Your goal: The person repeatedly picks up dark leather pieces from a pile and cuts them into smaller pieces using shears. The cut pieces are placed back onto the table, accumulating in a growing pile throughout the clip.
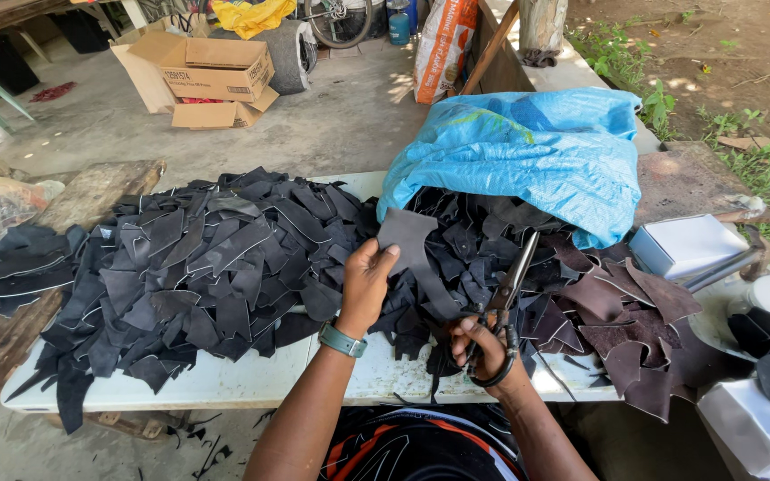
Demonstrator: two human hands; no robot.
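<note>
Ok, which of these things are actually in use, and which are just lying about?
In use: left hand holding a dark grey leather piece; right hand gripping black-handled scissors; black leather scrap pile.

Lying about: blue plastic sack, cardboard boxes, white box.

Looks like a backyard leather workshop, open-air. Black leather offcuts [198, 258] are heaped all over a white tabletop [225, 383], with big shears [505, 303] and a blue sack [536, 151] of more scraps. Concrete floor [349, 116], cardboard boxes [211, 76] and grass [759, 169] lie beyond.
</note>
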